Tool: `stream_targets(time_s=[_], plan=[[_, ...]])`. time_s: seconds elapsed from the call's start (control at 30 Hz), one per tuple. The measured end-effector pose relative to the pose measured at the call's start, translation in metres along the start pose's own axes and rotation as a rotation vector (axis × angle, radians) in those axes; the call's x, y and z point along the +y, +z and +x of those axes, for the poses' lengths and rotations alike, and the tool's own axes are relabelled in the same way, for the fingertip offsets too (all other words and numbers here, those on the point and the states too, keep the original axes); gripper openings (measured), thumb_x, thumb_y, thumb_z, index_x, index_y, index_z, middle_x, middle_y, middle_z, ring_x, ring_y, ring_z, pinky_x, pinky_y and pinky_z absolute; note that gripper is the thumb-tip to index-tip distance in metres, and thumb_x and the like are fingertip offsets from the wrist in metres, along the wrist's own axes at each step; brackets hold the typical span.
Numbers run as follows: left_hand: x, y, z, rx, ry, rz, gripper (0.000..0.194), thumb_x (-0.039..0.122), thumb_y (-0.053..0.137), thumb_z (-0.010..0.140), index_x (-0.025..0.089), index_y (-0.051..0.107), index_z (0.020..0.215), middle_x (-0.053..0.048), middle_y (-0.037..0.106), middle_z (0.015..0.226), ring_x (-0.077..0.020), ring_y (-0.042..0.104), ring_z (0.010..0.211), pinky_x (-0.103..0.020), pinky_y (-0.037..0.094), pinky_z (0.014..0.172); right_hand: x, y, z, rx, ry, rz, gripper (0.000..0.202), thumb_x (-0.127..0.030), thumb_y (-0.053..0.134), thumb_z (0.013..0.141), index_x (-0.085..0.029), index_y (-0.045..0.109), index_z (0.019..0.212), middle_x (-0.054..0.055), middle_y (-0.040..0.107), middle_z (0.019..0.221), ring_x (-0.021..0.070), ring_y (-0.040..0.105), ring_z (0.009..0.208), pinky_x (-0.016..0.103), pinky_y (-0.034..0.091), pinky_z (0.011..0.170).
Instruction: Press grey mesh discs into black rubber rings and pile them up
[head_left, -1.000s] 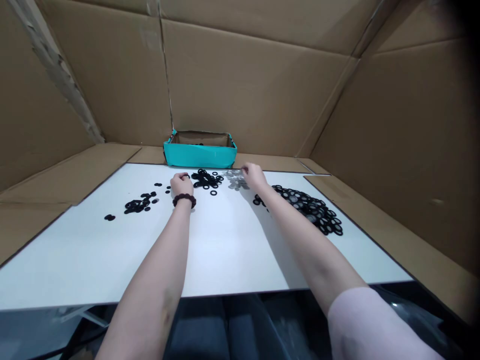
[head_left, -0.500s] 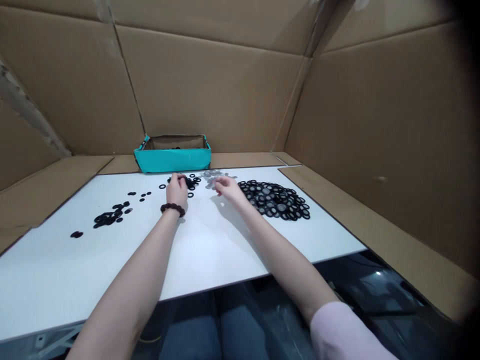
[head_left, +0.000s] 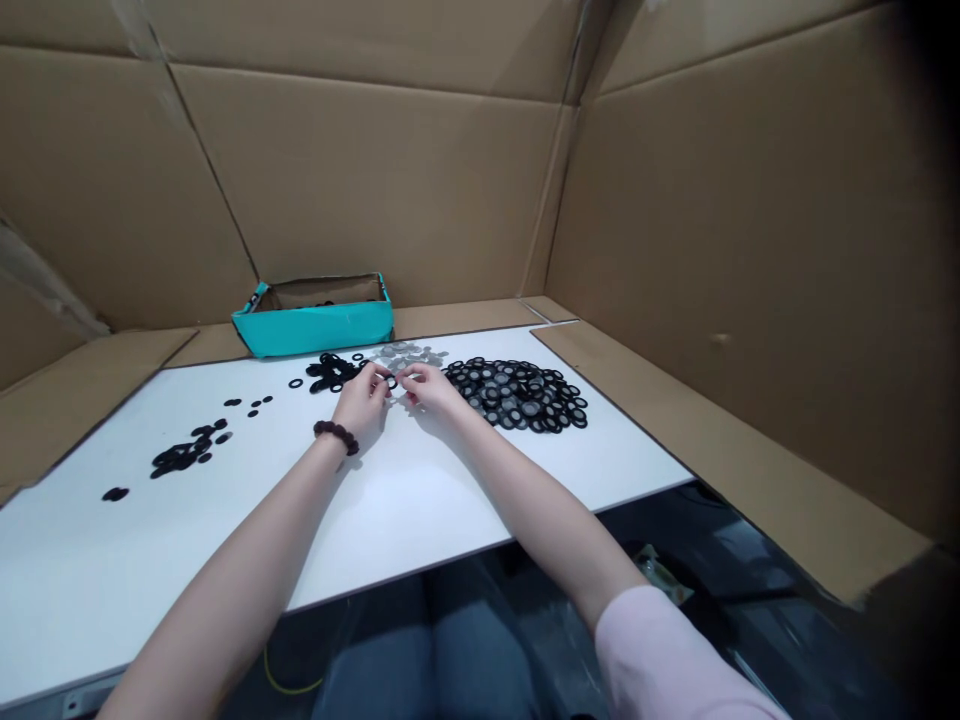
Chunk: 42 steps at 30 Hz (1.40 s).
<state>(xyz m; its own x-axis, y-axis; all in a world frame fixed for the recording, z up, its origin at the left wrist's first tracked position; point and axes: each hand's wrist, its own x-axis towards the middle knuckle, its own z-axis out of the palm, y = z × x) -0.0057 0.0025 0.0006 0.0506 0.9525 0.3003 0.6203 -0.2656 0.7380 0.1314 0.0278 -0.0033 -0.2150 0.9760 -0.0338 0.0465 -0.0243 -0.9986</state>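
A small black ring [head_left: 391, 382] is pinched in the fingertips of my left hand [head_left: 363, 402], which wears a dark beaded bracelet. My right hand [head_left: 429, 388] is closed right beside it, its fingertips almost meeting the ring; what they pinch is too small to make out. Behind my left hand lies a loose group of black rings [head_left: 330, 372]. Thin translucent discs [head_left: 407, 354] lie just beyond both hands. To the right of my right hand spreads a large pile of black rings with greyish centres [head_left: 517, 394].
A turquoise open box [head_left: 313, 328] with dark pieces inside stands at the back of the white board [head_left: 420, 520]. Several small black discs [head_left: 178, 456] are scattered on the left. Cardboard walls [head_left: 360, 180] enclose the back and right side.
My hands have come together, and the left now holds a black ring away from the group. My right hand has moved from the translucent discs toward the left. The view has shifted slightly right.
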Motion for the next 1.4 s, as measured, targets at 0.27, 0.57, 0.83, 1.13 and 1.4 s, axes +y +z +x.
stream_targets(time_s=[0.27,0.57,0.83,1.13,1.4], plan=[[-0.009,0.001,0.004,-0.036,-0.022,-0.173,0.022,0.025,0.047,0.076,0.016,0.06,0.092,-0.002,0.063,0.068,-0.015,0.06,0.06,-0.026,0.047,0.058,-0.018,0.006,-0.018,-0.031,0.126,-0.011,0.017,-0.007,0.053,0.085,-0.013,0.051,0.069,-0.007,0.042,0.041,0.004,0.038,0.035,0.016,0.033,0.038],[-0.001,-0.007,0.002,-0.142,-0.03,-0.254,0.029,0.033,0.055,0.07,0.013,0.066,0.088,-0.001,0.059,0.06,-0.0125,0.054,0.053,-0.024,0.042,0.05,-0.013,0.0,-0.018,-0.114,0.144,0.006,0.022,-0.006,0.052,0.087,-0.016,0.046,0.068,-0.008,0.042,0.036,0.0042,0.039,0.029,0.014,0.036,0.033],[0.004,-0.007,-0.001,-0.162,-0.081,-0.263,0.029,0.033,0.06,0.066,0.012,0.065,0.085,-0.003,0.064,0.062,-0.0132,0.056,0.053,-0.025,0.042,0.052,-0.014,-0.001,-0.018,-0.144,0.241,0.092,0.022,-0.004,0.049,0.089,-0.011,0.05,0.067,0.0,0.057,0.047,0.0079,0.056,0.038,0.016,0.048,0.04],[0.0,-0.01,-0.002,-0.148,-0.028,-0.086,0.019,0.034,0.059,0.068,0.016,0.061,0.07,-0.001,0.061,0.063,-0.0123,0.052,0.057,-0.023,0.039,0.054,-0.005,-0.001,-0.017,-0.261,0.179,-0.005,0.02,-0.001,0.051,0.084,-0.012,0.049,0.067,0.001,0.06,0.048,0.0099,0.06,0.04,0.017,0.05,0.04],[0.008,-0.009,-0.005,-0.151,-0.295,-0.307,0.016,0.03,0.065,0.065,0.015,0.059,0.066,0.002,0.054,0.055,-0.0079,0.043,0.046,-0.021,0.031,0.045,-0.009,-0.006,-0.018,-0.183,0.026,-0.137,0.021,-0.002,0.056,0.08,-0.013,0.051,0.062,-0.001,0.058,0.045,0.0089,0.056,0.038,0.017,0.048,0.042]])
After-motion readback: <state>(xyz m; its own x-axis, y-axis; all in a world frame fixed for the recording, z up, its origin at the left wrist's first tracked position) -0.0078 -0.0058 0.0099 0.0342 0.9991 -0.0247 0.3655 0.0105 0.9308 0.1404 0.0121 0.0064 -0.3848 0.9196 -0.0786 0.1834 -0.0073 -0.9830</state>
